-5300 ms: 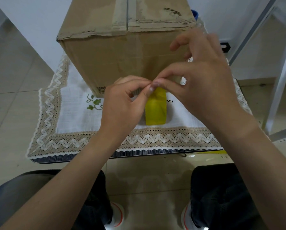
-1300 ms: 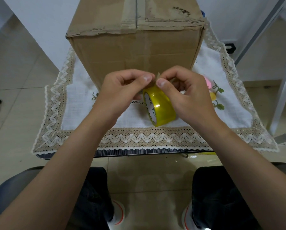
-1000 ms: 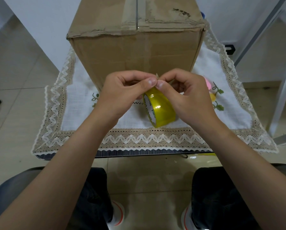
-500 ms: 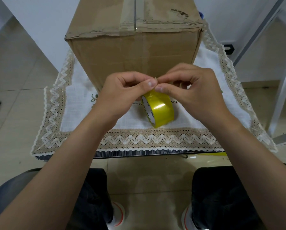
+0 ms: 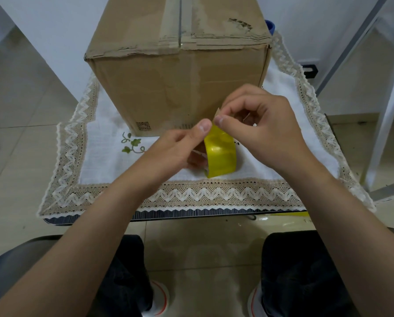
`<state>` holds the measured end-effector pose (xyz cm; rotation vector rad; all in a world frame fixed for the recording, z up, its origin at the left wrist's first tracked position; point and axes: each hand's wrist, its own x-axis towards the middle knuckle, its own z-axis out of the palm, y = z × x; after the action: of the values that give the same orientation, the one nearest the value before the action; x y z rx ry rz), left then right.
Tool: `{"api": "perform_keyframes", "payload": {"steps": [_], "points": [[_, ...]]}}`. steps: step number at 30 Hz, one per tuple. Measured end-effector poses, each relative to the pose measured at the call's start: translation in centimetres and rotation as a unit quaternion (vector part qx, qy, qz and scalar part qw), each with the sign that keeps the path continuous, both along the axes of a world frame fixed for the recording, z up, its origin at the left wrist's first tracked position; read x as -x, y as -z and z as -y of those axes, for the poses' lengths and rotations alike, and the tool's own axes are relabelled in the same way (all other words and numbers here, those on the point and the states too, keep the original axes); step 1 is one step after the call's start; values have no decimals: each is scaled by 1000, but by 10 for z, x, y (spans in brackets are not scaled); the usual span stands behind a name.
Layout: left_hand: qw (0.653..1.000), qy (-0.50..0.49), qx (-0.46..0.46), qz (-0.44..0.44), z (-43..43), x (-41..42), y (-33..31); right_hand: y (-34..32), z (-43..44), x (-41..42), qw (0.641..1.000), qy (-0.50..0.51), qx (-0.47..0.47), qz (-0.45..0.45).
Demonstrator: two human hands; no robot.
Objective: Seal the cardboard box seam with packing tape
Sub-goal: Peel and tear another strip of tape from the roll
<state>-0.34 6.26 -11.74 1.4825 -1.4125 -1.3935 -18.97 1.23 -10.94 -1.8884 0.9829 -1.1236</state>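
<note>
1. Locate the work. The cardboard box [image 5: 177, 83] stands upright on the lace-edged cloth [image 5: 77, 161], behind both hands and touching neither. Its top seam [image 5: 180, 21] runs away from you down the middle of the lid. No yellow tape lies on it, so judge the sealing as not yet begun.

2. Left hand [image 5: 180, 149]. Your fingers are curled around the tape roll [image 5: 221, 156]. The thumb lies across the upper rim, and the other fingers are tucked beside and under the roll. The roll hangs in the air just above the cloth, in front of the box's lower right part.

3. Handling. Expect the roll to be light, with a stiff core that will not crush. Hold it by the core and rim, as you are doing. The film is thin, probably slick outside and sticky inside. It is likely to fold onto itself or split lengthwise if pulled by one corner.

4. Right hand [image 5: 269, 131]. Your thumb and forefinger are closed in a pinch on the free end [image 5: 217, 113], which is lifted only slightly at the top of the roll. The remaining fingers are loosely curled and hold nothing. Widen this pinch across the full tape width before drawing out any length.
</note>
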Motion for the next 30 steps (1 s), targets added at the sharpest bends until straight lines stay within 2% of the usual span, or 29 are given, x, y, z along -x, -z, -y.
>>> {"api": "perform_keyframes", "payload": {"steps": [4, 11, 14, 16, 19, 22, 26, 30], "points": [[996, -49, -18, -69, 1, 13, 0, 1, 1, 1, 997, 58, -42, 19], [996, -50, 25, -66, 1, 9, 4, 1, 1, -3, 981, 107, -155, 40], [996, -44, 42, -68, 0, 8, 5, 5, 0, -7, 968, 128, -209, 58], [996, -32, 55, -59, -1, 7, 6, 8, 1, -6, 952, 150, -265, 39], [997, -19, 66, -35, -2, 8, 8, 9, 2, -1, 920, 111, -375, 12], [997, -16, 70, -16, -2, 10, 7, 9, 0, 0, 897, 67, -434, 49], [998, -35, 54, -6, -1, 14, 8, 9, -2, -7, 902, 68, -423, 54], [991, -16, 125, 38, -5, 14, 8, 7, -8, -12, 896, 41, -435, 77]]}}
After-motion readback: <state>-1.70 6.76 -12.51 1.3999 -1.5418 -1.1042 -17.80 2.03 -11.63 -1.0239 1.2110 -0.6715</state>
